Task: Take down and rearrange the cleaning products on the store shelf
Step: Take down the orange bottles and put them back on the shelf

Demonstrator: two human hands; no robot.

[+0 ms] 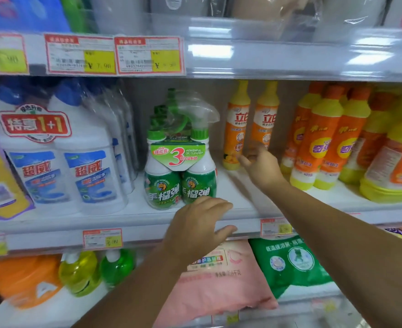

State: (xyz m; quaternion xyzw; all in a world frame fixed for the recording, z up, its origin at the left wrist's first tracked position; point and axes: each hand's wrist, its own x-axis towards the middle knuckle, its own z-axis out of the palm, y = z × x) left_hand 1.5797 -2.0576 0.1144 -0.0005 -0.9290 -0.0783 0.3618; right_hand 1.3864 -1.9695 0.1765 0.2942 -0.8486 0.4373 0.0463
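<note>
Hands released, both empty: left hand [198,223] at six o'clock of the green spray pack [180,178] — right hand [260,168] at four o'clock of an orange bottle [236,129].

On the shelf [240,197], the spray pack [181,166] stands mid-front, with the cleaner pack [60,162] to its left. Two slim bottles [236,129] stand behind and right of it, and a bottle cluster [325,143] further right. The left hand [195,228] is before the spray pack at the shelf's edge. The right hand [261,166] is just before the slim bottles. Below, bags [219,280] lie right of small bottles [79,273].
</note>
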